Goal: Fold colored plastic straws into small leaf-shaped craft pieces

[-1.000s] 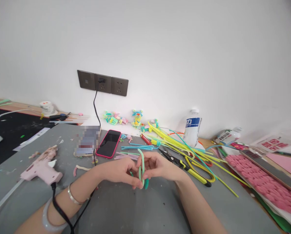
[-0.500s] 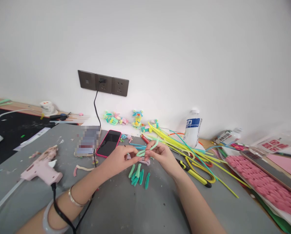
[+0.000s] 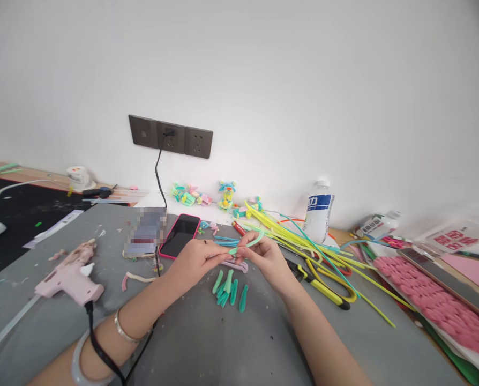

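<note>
A pale green pipe cleaner (image 3: 257, 239) is running between the left hand (image 3: 197, 261) and right hand (image 3: 267, 261), both pinching it above the grey bench (image 3: 199, 343). Short green pieces (image 3: 243, 298) are lying nearby; behind, a white wall (image 3: 271, 96) is carrying dark sockets (image 3: 170, 136).

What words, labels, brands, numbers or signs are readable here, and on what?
"力", seemingly, on the blue label of the upright bottle; the rest is cut off.
Red print on the packet at right: too blurred.
Print on the lying bottle: too small.
White marks on the red strip: too small.
Pixelated patch: unreadable.
</note>
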Motion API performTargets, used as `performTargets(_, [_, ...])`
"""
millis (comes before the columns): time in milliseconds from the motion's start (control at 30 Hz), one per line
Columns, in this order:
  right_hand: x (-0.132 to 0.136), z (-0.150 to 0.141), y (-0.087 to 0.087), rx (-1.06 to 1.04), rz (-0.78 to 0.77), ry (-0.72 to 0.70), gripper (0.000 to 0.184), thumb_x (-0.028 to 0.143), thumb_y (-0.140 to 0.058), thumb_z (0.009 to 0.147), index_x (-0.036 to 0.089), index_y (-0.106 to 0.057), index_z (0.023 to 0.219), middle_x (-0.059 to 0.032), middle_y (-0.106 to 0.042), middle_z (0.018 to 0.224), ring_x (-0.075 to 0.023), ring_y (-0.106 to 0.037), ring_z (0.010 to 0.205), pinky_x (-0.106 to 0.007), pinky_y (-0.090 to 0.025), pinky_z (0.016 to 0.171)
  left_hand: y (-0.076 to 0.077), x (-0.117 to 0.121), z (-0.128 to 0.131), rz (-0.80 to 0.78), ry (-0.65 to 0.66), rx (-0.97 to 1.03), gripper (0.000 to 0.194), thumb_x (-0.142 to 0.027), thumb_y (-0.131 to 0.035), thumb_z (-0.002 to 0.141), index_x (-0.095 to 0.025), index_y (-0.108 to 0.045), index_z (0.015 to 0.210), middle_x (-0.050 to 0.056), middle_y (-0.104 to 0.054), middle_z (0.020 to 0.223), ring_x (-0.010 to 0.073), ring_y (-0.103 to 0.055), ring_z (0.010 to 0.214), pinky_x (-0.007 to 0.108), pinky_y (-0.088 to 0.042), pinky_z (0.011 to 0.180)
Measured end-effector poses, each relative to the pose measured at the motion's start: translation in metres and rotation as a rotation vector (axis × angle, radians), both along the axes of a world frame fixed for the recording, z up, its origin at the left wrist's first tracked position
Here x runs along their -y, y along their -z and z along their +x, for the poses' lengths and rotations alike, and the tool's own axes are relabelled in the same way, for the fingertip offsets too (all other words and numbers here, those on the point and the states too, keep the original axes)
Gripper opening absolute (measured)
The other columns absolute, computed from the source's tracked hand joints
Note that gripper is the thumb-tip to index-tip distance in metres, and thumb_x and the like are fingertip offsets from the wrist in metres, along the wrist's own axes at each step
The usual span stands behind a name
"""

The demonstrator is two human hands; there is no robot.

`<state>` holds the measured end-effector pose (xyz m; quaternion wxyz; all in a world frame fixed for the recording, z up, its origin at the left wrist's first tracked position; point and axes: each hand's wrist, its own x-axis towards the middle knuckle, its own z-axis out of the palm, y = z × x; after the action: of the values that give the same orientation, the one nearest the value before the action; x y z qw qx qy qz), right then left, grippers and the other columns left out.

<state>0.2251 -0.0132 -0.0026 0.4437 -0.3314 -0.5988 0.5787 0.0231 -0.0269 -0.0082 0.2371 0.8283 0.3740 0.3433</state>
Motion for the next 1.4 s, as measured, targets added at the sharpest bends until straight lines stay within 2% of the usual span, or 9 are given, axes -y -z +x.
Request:
performTargets(233, [-0.003, 0.003, 0.005, -0.092, -0.053, 0.019, 0.022, 0.035, -0.079, 0.076, 0.02, -0.066, 0.085, 0.0009, -0.067, 0.072, -0.0142, -0.066, 0.066, -0.028, -0.053, 0.069, -0.002, 0.001, 0.001, -0.037, -0.022, 0.107, 0.027, -0.028, -0.053, 0.094, -0.02, -0.078, 0.099, 0.004, -0.074, 0.076, 0.016, -0.061, 0.067, 0.023, -0.038, 0.062])
performTargets(400, [-0.002, 0.003, 0.008, -0.117, -0.054, 0.039, 0.023, 0.034, -0.081, 0.073, 0.019, -0.065, 0.078, 0.0005, -0.066, 0.072, -0.0131, -0.062, 0.061, -0.026, -0.05, 0.062, -0.003, 0.002, 0.007, -0.383, -0.003, 0.476, 0.024, -0.036, -0.061, 0.089, -0.02, -0.078, 0.096, 0.005, -0.076, 0.083, 0.0171, -0.064, 0.073, 0.023, -0.043, 0.062])
performTargets(500, [0.004, -0.003, 0.004, -0.059, 0.058, 0.083, 0.021, 0.033, -0.079, 0.075, 0.019, -0.064, 0.074, 0.0005, -0.063, 0.074, -0.0124, -0.059, 0.061, -0.025, -0.046, 0.058, -0.004, 0.003, 0.012, -0.549, -0.018, 0.733, 0.021, -0.038, -0.071, 0.081, -0.018, -0.077, 0.085, 0.003, -0.071, 0.069, 0.0117, -0.055, 0.058, 0.021, -0.041, 0.055])
performTargets(633, [0.014, -0.016, -0.002, -0.012, 0.233, 0.105, 0.025, 0.029, -0.076, 0.077, 0.019, -0.057, 0.064, 0.0013, -0.057, 0.069, -0.0126, -0.055, 0.064, -0.024, -0.045, 0.058, -0.006, 0.005, 0.017, -0.731, 0.027, 0.937, 0.021, -0.037, -0.079, 0.074, -0.016, -0.073, 0.073, 0.001, -0.067, 0.069, 0.0098, -0.052, 0.061, 0.021, -0.042, 0.059])
performTargets(733, [0.017, -0.02, -0.002, -0.025, 0.254, 0.107, 0.025, 0.028, -0.074, 0.079, 0.019, -0.055, 0.064, 0.0015, -0.055, 0.069, -0.0124, -0.055, 0.065, -0.023, -0.045, 0.059, -0.007, 0.006, 0.017, -0.781, 0.063, 0.959, 0.022, -0.036, -0.08, 0.073, -0.015, -0.072, 0.07, 0.001, -0.063, 0.068, 0.01, -0.052, 0.063, 0.022, -0.042, 0.062])
performTargets(933, [0.016, -0.019, 0.003, 0.017, 0.225, 0.106, 0.021, 0.031, -0.071, 0.081, 0.019, -0.057, 0.072, 0.0006, -0.059, 0.073, -0.0112, -0.055, 0.059, -0.023, -0.044, 0.054, -0.002, 0.004, 0.017, -0.73, 0.066, 0.884, 0.02, -0.033, -0.08, 0.073, -0.015, -0.072, 0.073, 0.0, -0.062, 0.071, 0.0099, -0.049, 0.066, 0.022, -0.04, 0.063])
performTargets(1067, [0.017, -0.019, 0.002, 0.081, 0.208, 0.113, 0.02, 0.033, -0.072, 0.081, 0.019, -0.059, 0.077, 0.0021, -0.057, 0.069, -0.0105, -0.053, 0.058, -0.022, -0.043, 0.054, -0.003, 0.003, 0.016, -0.774, 0.019, 0.859, 0.025, -0.038, -0.078, 0.074, -0.015, -0.069, 0.072, -0.001, -0.06, 0.069, 0.0101, -0.049, 0.065, 0.023, -0.041, 0.062])
performTargets(1200, [0.019, -0.019, -0.002, 0.05, 0.214, 0.109, 0.019, 0.031, -0.074, 0.079, 0.02, -0.06, 0.085, 0.0015, -0.058, 0.076, -0.0115, -0.055, 0.066, -0.022, -0.047, 0.059, -0.008, 0.003, 0.015, -0.778, -0.023, 0.874, 0.027, -0.04, -0.079, 0.073, -0.016, -0.068, 0.074, -0.001, -0.059, 0.071, 0.01, -0.05, 0.065, 0.022, -0.042, 0.061])
performTargets(1400, [0.016, -0.017, -0.002, 0.034, 0.188, 0.146, 0.019, 0.035, -0.076, 0.077, 0.021, -0.063, 0.079, -0.0031, -0.063, 0.08, -0.0164, -0.06, 0.074, -0.027, -0.053, 0.064, -0.011, 0.003, 0.015, -0.733, -0.084, 0.888, 0.031, -0.042, -0.082, 0.068, -0.016, -0.066, 0.072, -0.001, -0.058, 0.073, 0.0102, -0.05, 0.065, 0.022, -0.042, 0.059])
